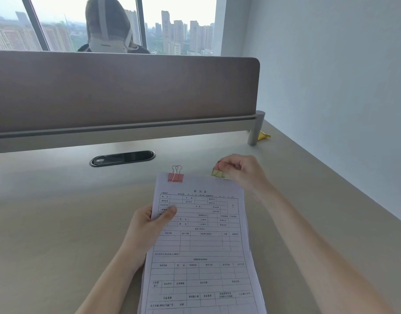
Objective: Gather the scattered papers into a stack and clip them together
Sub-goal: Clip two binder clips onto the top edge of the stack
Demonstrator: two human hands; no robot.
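At the floppy paper stack (199,241)'s top edge, right hand (240,171) pinches a yellow binder clip (218,173); left hand (149,225) grips its left edge, best supported there.

Grey desk divider (122,87), cable grommet (122,158), yellow scrap (264,135)

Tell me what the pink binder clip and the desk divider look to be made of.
Pink binder clip: likely painted sheet metal, matte body with shiny wire handles. Desk divider: seemingly fabric-covered panel, matte taupe without glare; its base rail looks like smooth grey metal.
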